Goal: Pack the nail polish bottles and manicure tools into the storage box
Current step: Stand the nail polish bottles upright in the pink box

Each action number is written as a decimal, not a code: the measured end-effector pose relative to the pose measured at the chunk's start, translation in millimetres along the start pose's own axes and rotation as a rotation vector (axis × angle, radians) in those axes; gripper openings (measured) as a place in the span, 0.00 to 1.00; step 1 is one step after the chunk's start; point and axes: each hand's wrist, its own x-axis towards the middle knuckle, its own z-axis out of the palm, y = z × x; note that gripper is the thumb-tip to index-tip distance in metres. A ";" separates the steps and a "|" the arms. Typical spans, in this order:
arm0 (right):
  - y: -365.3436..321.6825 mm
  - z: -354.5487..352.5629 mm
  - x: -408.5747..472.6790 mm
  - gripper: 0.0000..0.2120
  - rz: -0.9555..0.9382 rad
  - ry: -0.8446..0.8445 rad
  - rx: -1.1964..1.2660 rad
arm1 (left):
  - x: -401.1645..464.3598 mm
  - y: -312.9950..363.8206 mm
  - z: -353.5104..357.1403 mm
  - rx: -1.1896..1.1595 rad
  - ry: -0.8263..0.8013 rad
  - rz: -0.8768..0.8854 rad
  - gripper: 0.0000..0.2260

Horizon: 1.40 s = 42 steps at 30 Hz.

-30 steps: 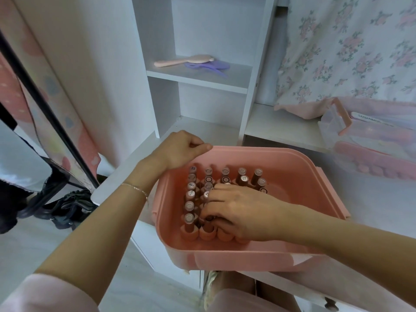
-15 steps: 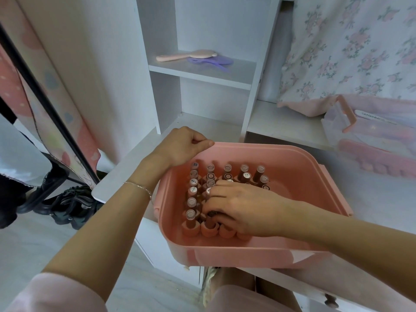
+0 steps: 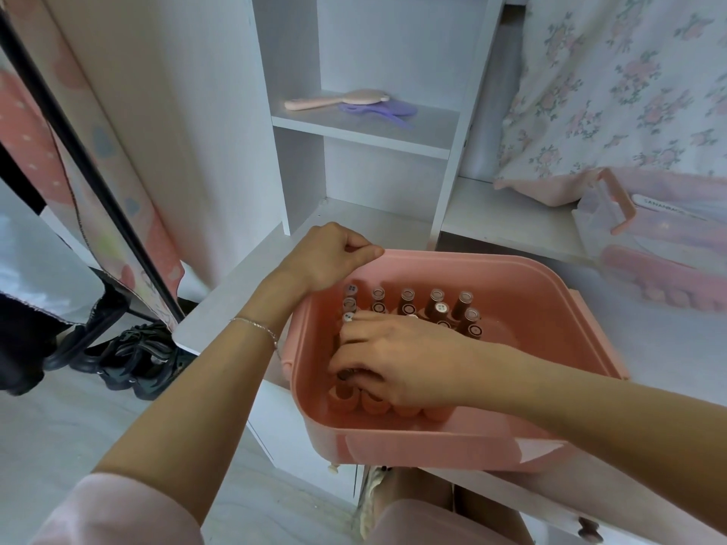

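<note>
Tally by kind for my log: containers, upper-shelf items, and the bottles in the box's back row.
Pink storage box: 1
Clear container: 1
Pink hairbrush: 1
Purple comb: 1
Back-row bottles: 5
Total: 9
The right hand grips one more bottle and hides others; uncounted.

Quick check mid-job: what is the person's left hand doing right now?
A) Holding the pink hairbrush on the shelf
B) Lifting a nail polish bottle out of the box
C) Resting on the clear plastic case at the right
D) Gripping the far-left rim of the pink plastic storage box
D: the left hand is curled over the far-left rim of the pink plastic storage box, while the right hand reaches among the brown nail polish bottles inside it.
</note>
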 end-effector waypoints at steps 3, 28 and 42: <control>0.9 3.7 1.5 0.11 -0.003 0.009 0.004 | 1.5 -2.0 0.1 0.007 0.003 -0.003 0.18; 0.8 4.4 -1.9 0.11 -0.014 0.061 0.039 | -2.4 1.9 -1.8 -0.024 -0.003 -0.028 0.17; 44.1 -28.7 -83.3 0.09 0.492 0.459 0.081 | -21.5 -3.9 -4.8 -0.133 0.229 -0.121 0.07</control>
